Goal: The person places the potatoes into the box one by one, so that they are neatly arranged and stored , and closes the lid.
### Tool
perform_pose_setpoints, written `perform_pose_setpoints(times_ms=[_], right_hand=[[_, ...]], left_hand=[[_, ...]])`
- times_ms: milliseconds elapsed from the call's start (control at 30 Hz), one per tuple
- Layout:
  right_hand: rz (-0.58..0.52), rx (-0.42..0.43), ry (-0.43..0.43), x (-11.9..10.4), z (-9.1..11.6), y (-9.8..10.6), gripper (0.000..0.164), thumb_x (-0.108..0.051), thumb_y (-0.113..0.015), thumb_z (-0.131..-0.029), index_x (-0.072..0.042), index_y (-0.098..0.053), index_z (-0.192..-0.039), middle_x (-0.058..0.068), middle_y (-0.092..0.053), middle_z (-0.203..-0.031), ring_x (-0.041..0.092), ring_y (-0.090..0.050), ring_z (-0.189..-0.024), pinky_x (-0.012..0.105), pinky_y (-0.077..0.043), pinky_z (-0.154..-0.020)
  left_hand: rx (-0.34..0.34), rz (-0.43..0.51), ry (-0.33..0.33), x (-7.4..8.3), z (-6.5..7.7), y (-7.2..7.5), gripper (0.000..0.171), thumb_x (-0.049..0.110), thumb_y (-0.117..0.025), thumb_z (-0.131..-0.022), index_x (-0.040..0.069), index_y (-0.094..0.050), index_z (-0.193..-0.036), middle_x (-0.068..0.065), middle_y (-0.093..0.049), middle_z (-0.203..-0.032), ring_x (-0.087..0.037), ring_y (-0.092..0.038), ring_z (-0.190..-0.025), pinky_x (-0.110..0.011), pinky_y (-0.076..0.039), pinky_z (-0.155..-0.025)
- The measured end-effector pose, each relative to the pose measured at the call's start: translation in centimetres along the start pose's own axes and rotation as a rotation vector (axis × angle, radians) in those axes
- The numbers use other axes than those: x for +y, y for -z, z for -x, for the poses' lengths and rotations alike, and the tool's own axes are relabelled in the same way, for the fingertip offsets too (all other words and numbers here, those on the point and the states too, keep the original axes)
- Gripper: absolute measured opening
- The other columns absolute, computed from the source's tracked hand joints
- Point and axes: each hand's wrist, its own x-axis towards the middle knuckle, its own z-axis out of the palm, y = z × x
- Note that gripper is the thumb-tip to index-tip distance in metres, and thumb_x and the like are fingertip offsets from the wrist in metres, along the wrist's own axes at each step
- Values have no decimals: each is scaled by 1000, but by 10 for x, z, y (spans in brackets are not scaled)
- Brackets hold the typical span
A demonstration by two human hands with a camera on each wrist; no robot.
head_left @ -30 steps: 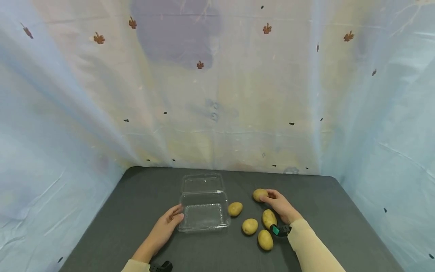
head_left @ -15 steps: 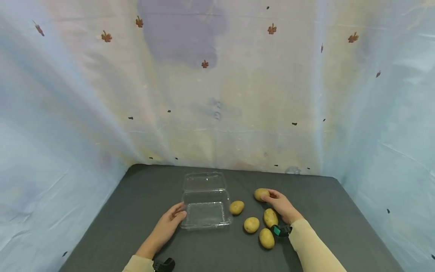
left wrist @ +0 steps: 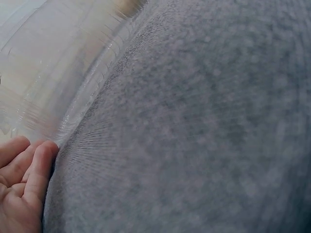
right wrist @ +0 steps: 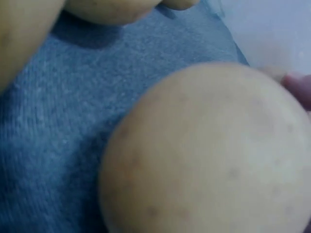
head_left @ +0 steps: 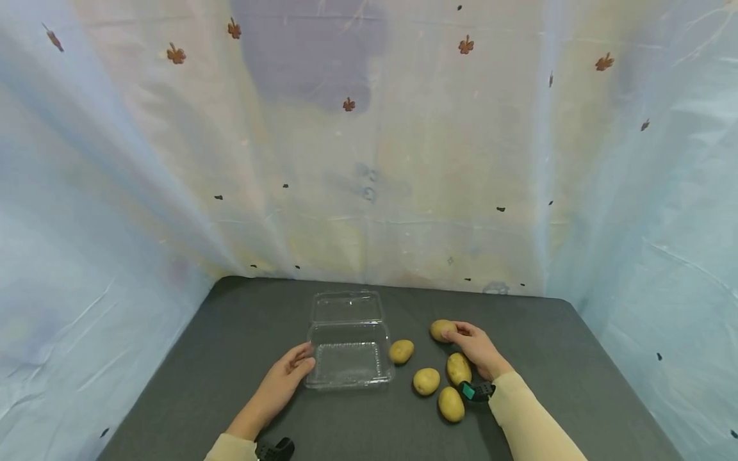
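My right hand (head_left: 478, 349) holds a yellow potato (head_left: 440, 330) between thumb and fingers, at the far right of the potato group. In the right wrist view a potato (right wrist: 209, 155) fills the foreground and hides most of the hand; only a fingertip (right wrist: 299, 90) shows at the edge. A clear plastic clamshell box (head_left: 348, 365) stands with its lid (head_left: 348, 307) tipped back. At the box's left side rests my left hand (head_left: 280, 386), its fingertips touching the wall. The left wrist view shows those fingers (left wrist: 36, 170) against the clear wall (left wrist: 82, 107), loosely bent.
Right of the box lies one potato (head_left: 401, 351), close to its wall. Nearer me are more potatoes: one in the middle (head_left: 426, 381), one in front (head_left: 451, 404), and one by the right wrist (head_left: 459, 369). A dark cloth (head_left: 357, 429) covers the table; a patterned curtain (head_left: 369, 160) hangs behind.
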Motion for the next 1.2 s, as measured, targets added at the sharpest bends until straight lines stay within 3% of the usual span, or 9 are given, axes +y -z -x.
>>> perform_pose_setpoints(times_ms=[167, 500, 667, 967, 1100, 1200], right_hand=[[-52, -13, -19, -1, 0, 2, 78, -54, -68, -85, -9, -44, -143, 16, -42, -144, 38, -33, -134, 57, -28, -107], [16, -11, -26, -6, 5, 8, 82, -58, -64, -86, -7, -38, -146, 19, -36, -147, 40, -31, -135, 57, -28, -106], [-8, -15, -5, -31, 14, 8, 81, -56, -63, -88, -8, -35, -147, 19, -37, -145, 40, -30, -135, 59, -25, -107], [-54, -79, 173, -95, 44, -33, 64, -47, -71, -86, -15, -46, -136, 11, -57, -126, 28, -53, -114, 54, -37, -101], [28, -98, 257, -108, 58, -60, 54, -44, -74, -84, -18, -54, -127, 4, -62, -116, 24, -53, -102, 44, -45, -86], [100, -123, 325, -111, 65, -81, 47, -41, -76, -84, -19, -58, -122, 0, -64, -109, 22, -50, -96, 38, -45, -76]], left_hand=[[-5, -22, -4, -2, 1, 2, 57, 42, -54, -99, 15, -40, -147, -6, -47, -144, -27, -45, -130, -50, -36, -105], [-27, -10, -53, -1, -1, -2, 56, 39, -53, -100, 14, -38, -148, -8, -44, -146, -27, -45, -129, -48, -38, -104], [-32, -17, -54, -4, 1, 2, 57, 40, -53, -100, 13, -39, -148, -8, -44, -146, -26, -46, -129, -47, -38, -104], [-2, -30, -60, 0, 1, 3, 55, 38, -53, -100, 12, -42, -146, -8, -47, -143, -27, -48, -127, -49, -39, -102], [-3, -22, -60, 3, 2, 1, 53, 34, -53, -101, 8, -42, -146, -10, -48, -142, -28, -48, -126, -50, -38, -102], [-1, -15, -44, 14, 11, 3, 54, 34, -54, -101, 5, -42, -145, -12, -49, -141, -29, -49, -126, -50, -38, -102]])
